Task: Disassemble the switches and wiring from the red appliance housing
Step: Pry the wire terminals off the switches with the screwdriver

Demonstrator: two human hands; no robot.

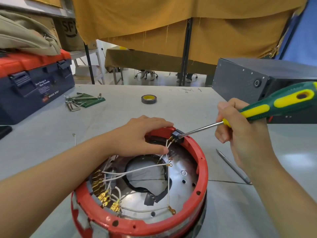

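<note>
The round red housing [202, 169] lies open side up on the grey table, white wires [137, 171] with brass terminals crossing its metal floor. A black switch [176, 134] sits at its far rim with two white wires attached. My left hand [142, 134] grips the far rim, fingers over the outside, thumb inside touching those wires. My right hand [240, 133] holds a green and yellow screwdriver [274, 105]; its blade tip is against the switch's right side.
A blue and red toolbox [30, 86] stands at the left. Hex keys on a green pouch [82, 100] and a tape roll [148, 99] lie farther back. A grey metal box [248, 78] stands at the right. A thin metal tool [233, 166] lies right of the housing.
</note>
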